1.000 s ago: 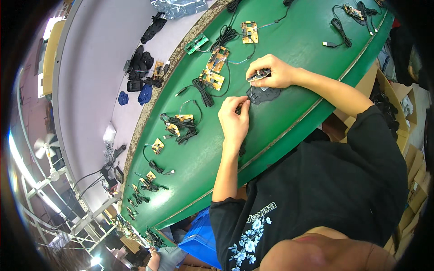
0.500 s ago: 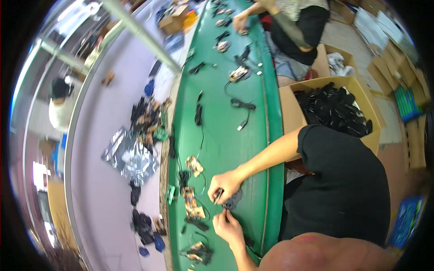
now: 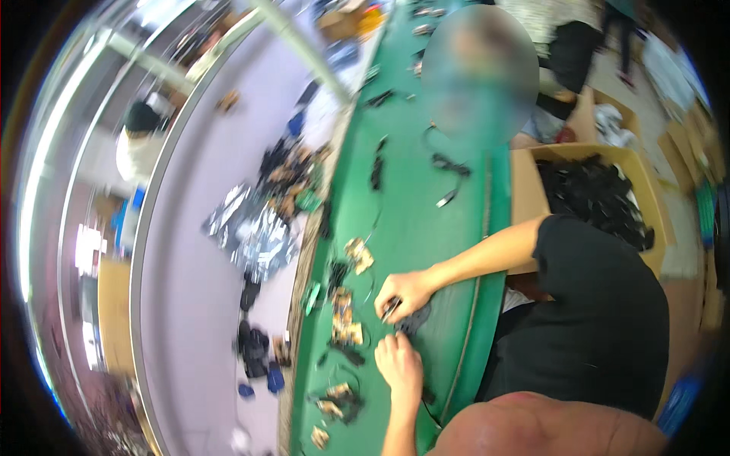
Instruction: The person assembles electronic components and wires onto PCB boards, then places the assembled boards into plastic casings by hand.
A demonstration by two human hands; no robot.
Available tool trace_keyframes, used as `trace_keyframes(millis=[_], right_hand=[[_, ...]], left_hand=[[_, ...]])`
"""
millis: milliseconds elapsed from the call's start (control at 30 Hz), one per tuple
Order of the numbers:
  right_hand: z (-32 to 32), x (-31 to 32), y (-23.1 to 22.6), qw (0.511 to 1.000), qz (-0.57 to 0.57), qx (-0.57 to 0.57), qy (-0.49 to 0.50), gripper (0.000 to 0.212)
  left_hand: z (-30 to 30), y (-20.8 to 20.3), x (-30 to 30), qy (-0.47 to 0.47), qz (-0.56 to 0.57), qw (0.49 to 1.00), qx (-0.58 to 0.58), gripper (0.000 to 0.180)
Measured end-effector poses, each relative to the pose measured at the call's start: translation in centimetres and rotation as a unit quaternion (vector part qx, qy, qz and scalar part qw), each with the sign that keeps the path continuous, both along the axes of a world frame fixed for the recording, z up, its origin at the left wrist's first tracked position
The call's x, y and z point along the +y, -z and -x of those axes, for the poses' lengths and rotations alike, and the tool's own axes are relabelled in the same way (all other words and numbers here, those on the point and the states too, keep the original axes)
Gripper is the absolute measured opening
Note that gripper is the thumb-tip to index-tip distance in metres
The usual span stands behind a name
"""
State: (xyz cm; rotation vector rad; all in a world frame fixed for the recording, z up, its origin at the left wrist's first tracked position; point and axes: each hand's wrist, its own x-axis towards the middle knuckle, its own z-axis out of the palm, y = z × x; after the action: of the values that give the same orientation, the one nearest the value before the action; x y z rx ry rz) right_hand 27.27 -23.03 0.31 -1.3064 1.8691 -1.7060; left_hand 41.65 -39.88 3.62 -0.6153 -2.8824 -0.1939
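My right hand (image 3: pixel 407 295), the upper one, reaches in from the black sleeve. Its fingers close around a small dark object with a silvery edge (image 3: pixel 391 308), whose kind I cannot make out. Under and beside it on the green belt lies a dark grey, flat, irregular piece (image 3: pixel 413 321). My left hand (image 3: pixel 399 365), lower down, has its fingers drawn together at this piece's near edge; what they pinch is hidden. Left of both hands lie tan circuit boards (image 3: pixel 346 319) with black wires.
Black cables with plugs (image 3: pixel 450 163) lie farther up the green belt (image 3: pixel 414 220). A silvery bag (image 3: pixel 255 232) and dark parts occupy the pale table at left. On the right stands a cardboard box (image 3: pixel 654 182) full of black pieces. A blurred co-worker (image 3: pixel 479 72) leans over the belt's far end.
The whole view has shifted, so the belt sits farther right. My right hand still grips the small object, and my left fingers are drawn closer together. The co-worker now leans over the belt.
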Motion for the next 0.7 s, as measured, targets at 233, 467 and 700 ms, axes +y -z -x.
trace_keyframes(millis=[233,467,700], right_hand=[[-0.4,0.6,-0.7,0.998,-0.019,0.057,0.025,0.020],[0.6,0.9,-1.3,0.996,-0.038,0.072,0.024,0.025],[1.4,1.1,-0.8,0.995,-0.039,0.094,0.015,0.020]], left_hand=[[-0.6,-0.4,0.6,0.022,0.101,0.995,-0.016,0.028],[-2.0,-1.1,1.3,0.021,0.199,0.979,-0.041,0.048],[-0.7,0.8,1.7,-0.084,-0.154,0.981,0.077,0.026]])
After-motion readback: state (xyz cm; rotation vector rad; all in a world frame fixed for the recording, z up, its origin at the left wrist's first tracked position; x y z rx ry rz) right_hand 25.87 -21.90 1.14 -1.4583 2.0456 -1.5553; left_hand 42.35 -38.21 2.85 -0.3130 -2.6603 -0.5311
